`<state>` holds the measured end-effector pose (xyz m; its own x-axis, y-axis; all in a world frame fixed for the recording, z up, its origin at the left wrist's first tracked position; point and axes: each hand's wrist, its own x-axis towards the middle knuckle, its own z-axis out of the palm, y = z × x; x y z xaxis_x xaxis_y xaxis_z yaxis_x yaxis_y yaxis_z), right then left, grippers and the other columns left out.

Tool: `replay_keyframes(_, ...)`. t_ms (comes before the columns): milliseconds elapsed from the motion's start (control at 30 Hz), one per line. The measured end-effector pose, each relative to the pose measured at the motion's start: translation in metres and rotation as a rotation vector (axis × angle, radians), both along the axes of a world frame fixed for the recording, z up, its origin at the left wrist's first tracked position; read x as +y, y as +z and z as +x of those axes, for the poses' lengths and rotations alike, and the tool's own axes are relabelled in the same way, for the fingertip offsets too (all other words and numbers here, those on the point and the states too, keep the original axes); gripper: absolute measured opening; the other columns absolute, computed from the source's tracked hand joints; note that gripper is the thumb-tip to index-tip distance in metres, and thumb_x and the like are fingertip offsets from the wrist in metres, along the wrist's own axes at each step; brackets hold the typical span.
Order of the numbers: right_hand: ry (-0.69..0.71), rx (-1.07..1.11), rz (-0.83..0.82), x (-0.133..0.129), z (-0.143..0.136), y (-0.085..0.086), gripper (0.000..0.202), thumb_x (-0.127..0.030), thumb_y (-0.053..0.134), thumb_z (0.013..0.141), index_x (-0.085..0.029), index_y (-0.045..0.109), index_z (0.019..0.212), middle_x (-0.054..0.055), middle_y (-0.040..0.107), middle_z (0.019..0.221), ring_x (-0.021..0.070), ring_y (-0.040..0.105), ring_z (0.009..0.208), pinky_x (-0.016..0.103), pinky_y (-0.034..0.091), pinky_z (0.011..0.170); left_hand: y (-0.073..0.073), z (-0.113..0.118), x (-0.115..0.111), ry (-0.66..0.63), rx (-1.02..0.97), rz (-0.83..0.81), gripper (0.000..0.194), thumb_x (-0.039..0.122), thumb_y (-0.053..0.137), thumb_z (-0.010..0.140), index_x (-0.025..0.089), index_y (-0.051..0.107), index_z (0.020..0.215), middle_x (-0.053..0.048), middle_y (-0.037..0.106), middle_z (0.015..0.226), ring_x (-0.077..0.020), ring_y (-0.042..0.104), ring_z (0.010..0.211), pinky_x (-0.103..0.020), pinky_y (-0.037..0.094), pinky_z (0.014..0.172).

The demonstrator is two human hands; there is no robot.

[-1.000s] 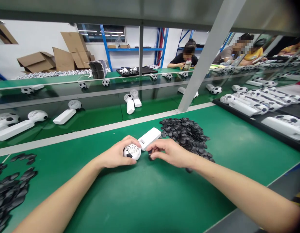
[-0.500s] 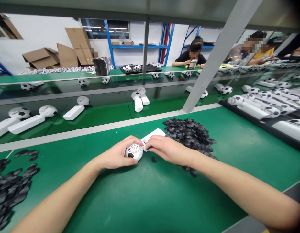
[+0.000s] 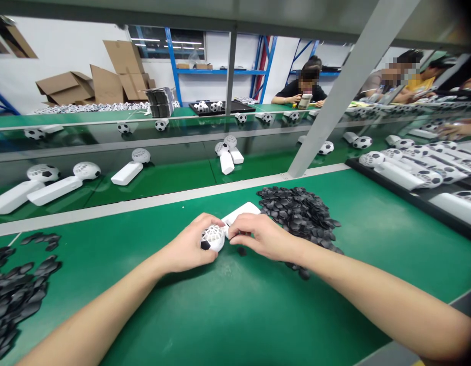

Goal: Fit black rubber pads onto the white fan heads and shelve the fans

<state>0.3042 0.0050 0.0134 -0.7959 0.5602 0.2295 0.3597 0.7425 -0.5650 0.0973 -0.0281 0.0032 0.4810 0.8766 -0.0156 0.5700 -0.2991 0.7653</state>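
A white handheld fan (image 3: 241, 214) with a soccer-ball head (image 3: 213, 235) lies on the green table, its handle pointing away to the right. My left hand (image 3: 187, 244) is closed around the ball head, thumb at the near side and fingers over the far side. My right hand (image 3: 260, 234) has its fingers curled and pinched at the neck between ball and handle; what the fingertips hold, if anything, is hidden. Just below those fingertips lies one small black piece (image 3: 242, 251). A heap of similar black pieces (image 3: 296, 208) spreads beyond my right hand.
More black pieces (image 3: 24, 290) lie at the left. Several fans (image 3: 127, 173) rest on the green conveyor (image 3: 174, 178) beyond a pale rail. A black tray (image 3: 395, 185) full of fans stands at right, near a slanted grey post (image 3: 334, 109). People (image 3: 304, 89) sit across the line.
The fans on the near conveyor have shifted right, while those on the farther strip have shifted left. My right fingers have shifted slightly at the neck. Another person's hand has appeared at far right.
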Motion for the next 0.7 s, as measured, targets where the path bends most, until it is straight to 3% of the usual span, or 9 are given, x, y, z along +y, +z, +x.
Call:
replay_keyframes(133, -0.011, 0.055, -0.175, 0.004, -0.005, -0.006, 0.006, -0.017, 0.055, 0.081, -0.018, 0.060, 0.079, -0.001, 0.062, 0.075, 0.0119, 0.055, 0.069, 0.023, 0.042, 0.067, -0.001, 0.005, -0.002, 0.076, 0.032, 0.013, 0.044, 0.016, 0.058, 0.063, 0.024, 0.048, 0.105, -0.002, 0.048, 0.106, -0.0209, 0.049, 0.096, -0.032, 0.041, 0.082)
replay_keyframes(300, 0.022, 0.099, -0.173, 0.010, -0.011, -0.013, 0.005, -0.017, 0.058, 0.079, -0.017, 0.062, 0.076, 0.001, 0.063, 0.077, 0.0133, 0.056, 0.076, 0.025, 0.042, 0.073, -0.006, 0.009, -0.003, 0.110, -0.013, 0.082, 0.033, 0.025, 0.061, 0.068, 0.022, 0.050, 0.099, -0.002, 0.050, 0.101, -0.0200, 0.049, 0.094, -0.032, 0.040, 0.083)
replay_keyframes(700, -0.032, 0.082, -0.292, 0.018, -0.017, -0.021, 0.008, -0.022, 0.064, 0.074, -0.016, 0.059, 0.071, -0.002, 0.059, 0.068, 0.0107, 0.053, 0.064, 0.021, 0.040, 0.061, -0.011, 0.015, -0.004, 0.155, -0.048, 0.127, 0.026, 0.017, 0.056, 0.070, 0.023, 0.051, 0.094, -0.002, 0.051, 0.095, -0.0200, 0.049, 0.092, -0.034, 0.041, 0.082)
